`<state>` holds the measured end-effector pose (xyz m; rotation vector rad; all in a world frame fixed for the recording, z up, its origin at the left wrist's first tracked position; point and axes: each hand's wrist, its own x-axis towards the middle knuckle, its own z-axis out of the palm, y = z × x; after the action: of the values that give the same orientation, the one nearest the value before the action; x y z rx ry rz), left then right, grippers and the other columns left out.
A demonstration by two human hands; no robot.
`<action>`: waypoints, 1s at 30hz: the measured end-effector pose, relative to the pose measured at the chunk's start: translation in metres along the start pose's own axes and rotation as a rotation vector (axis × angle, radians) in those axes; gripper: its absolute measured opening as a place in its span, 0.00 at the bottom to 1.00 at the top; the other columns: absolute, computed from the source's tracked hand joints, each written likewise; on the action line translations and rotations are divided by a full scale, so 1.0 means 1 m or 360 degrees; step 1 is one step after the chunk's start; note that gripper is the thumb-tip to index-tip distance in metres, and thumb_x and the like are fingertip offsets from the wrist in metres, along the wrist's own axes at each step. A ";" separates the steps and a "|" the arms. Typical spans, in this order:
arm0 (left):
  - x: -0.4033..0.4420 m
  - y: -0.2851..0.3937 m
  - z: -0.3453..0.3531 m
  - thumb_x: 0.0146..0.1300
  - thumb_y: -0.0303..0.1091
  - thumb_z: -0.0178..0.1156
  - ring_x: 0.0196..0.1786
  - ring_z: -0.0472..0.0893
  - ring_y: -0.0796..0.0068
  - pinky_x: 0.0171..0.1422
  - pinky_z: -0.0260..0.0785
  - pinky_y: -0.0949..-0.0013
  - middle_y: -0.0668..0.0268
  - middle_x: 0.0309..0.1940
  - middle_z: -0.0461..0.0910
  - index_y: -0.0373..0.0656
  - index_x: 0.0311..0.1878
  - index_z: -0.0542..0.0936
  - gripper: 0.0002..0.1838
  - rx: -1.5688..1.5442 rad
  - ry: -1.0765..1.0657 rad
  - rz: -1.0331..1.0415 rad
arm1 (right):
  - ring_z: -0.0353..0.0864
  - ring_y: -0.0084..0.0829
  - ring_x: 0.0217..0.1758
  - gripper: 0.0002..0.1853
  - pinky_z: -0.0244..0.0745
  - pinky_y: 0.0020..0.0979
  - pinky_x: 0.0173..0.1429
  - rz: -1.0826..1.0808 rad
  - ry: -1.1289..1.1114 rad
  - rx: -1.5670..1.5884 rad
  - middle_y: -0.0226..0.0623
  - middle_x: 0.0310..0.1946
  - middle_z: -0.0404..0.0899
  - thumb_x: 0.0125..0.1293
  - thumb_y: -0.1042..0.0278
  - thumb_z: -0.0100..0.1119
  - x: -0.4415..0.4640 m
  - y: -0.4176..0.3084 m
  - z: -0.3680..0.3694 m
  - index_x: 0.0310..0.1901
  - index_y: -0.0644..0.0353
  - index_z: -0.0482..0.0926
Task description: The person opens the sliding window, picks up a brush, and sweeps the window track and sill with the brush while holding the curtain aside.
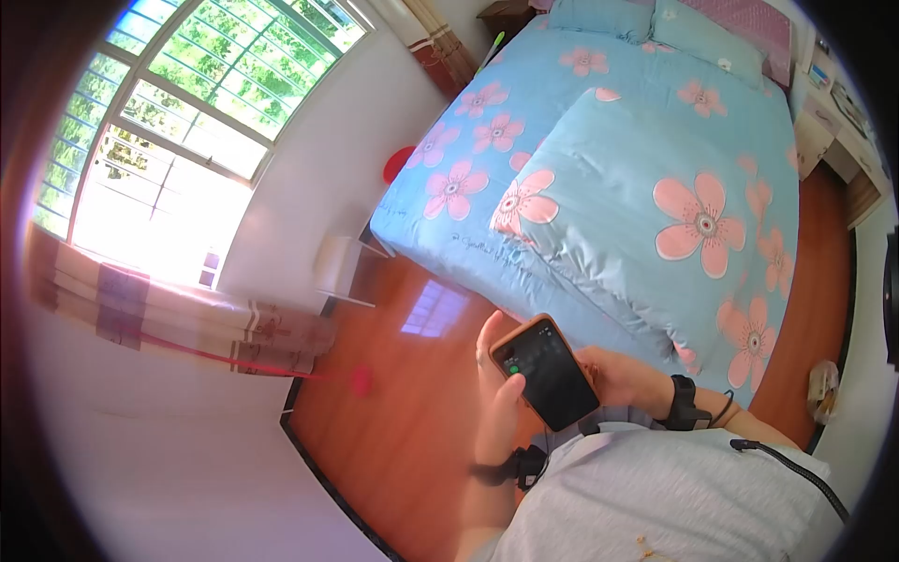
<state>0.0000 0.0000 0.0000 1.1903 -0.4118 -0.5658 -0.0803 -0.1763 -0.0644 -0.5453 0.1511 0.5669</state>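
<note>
"Orange-brown casing, around what?"

"Around a dark-screened phone, held up at the near side of the bed, above the reddish wooden floor."

"Hands together or apart?"

"Close together, both at the phone. Clamped on its left edge with the left hand, fingers along the side and thumb over the screen, just beside a green spot. Against the right edge with the right hand; cannot tell how firmly, with fingers partly hidden behind."

"Anything on the wrists?"

"Black bands on both, plus a thin dark loop near the right one."

"And farther off?"

"Across the bed, a pale blue quilt with pink flowers, folded over; at the far end, pillows. To the left, a barred window and a patterned curtain. At far right, a white desk; nearer, by the right wall, a clear plastic container."
</note>
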 end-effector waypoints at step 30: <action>-0.052 0.234 -0.187 0.62 0.69 0.51 0.69 0.68 0.51 0.60 0.68 0.58 0.45 0.68 0.64 0.31 0.68 0.66 0.48 0.1158 0.0800 0.1314 | 0.71 0.40 0.68 0.34 0.65 0.39 0.70 -0.2233 0.0649 -0.2136 0.50 0.63 0.73 0.67 0.50 0.62 0.097 -0.233 0.081 0.64 0.71 0.69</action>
<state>0.1127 0.2331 0.1602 1.6354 -0.6423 0.6493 0.1275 -0.2531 0.0814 -1.8288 -0.2771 -0.9613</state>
